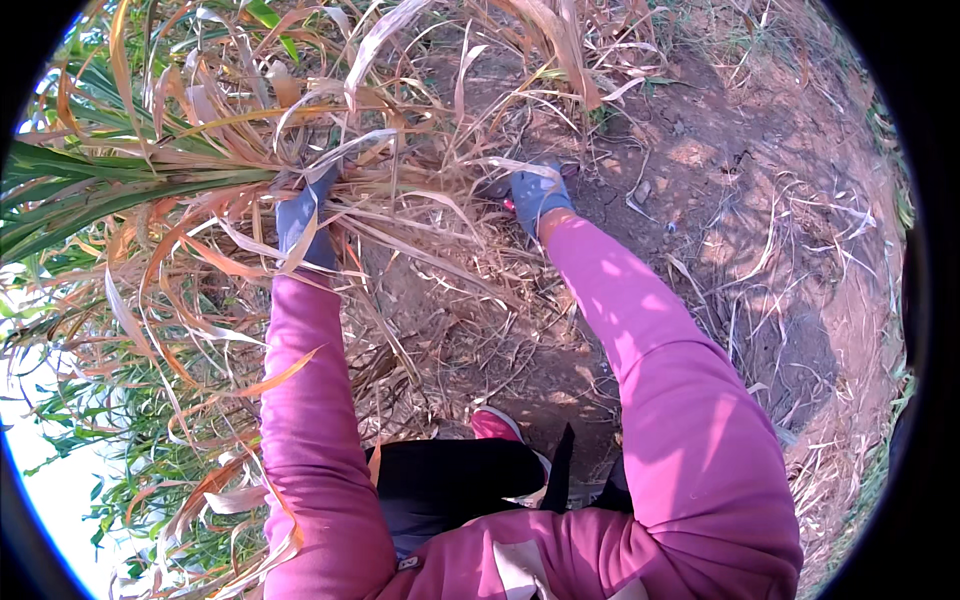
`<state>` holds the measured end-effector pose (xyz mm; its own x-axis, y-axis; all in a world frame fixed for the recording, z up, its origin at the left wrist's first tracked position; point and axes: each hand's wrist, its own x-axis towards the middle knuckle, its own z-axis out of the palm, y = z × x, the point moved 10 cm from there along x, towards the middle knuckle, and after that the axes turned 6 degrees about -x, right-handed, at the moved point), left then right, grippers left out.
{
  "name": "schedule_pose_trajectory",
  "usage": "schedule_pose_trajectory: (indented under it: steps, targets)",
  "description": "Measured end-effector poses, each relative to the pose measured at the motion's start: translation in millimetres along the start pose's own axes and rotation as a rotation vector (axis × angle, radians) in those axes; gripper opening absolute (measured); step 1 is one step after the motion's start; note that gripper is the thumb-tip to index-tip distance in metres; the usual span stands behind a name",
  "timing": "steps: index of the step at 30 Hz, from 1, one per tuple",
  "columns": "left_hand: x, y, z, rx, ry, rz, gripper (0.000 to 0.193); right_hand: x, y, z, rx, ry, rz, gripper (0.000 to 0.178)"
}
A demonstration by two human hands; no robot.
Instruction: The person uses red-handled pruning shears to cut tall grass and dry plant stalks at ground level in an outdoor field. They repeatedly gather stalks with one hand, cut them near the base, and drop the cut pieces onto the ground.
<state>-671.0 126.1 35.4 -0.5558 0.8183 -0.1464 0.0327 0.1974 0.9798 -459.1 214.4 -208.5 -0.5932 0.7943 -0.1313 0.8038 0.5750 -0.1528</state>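
Observation:
My left hand (308,218), in a blue-grey glove, is closed around a bundle of leafy stalks (225,180). Long green leaves spread to the left from it, with dry tan leaves hanging around. The stalks lean over nearly level, and dry leaf strips cross in front of my fingers. Low by the soil, to the right of the bundle's lower end, is my right hand (540,198), gloved the same way and curled shut. A small red piece (509,204) shows beside its fingers; what it belongs to is hidden by the hand and dry leaves.
More dry, standing plants (560,45) rise at the far side, and green growth (110,430) fills the left. Brown soil (690,170) with scattered straw (760,270) stretches right. My red shoe (495,424) is on the ground below my hands.

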Motion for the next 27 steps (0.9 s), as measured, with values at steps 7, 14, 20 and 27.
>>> schedule_pose_trajectory:
  steps: [7, 14, 20, 27]
  targets:
    - [28, -29, -35, -0.119, 0.04, 0.013, 0.027, -8, 29, 24, 0.117, -0.164, -0.001, 0.025]
    - [9, -51, -81, -0.014, 0.065, 0.035, 0.023, -21, 47, -30, 0.097, -0.177, 0.056, 0.035]
    - [-37, -25, -38, -0.084, 0.017, 0.016, 0.014, 5, 15, -28, -0.117, -0.079, 0.021, 0.033]
    - [-48, -37, -49, -0.081, 0.1, 0.04, 0.017, 48, -25, 27, -0.258, -0.128, -0.063, 0.028]
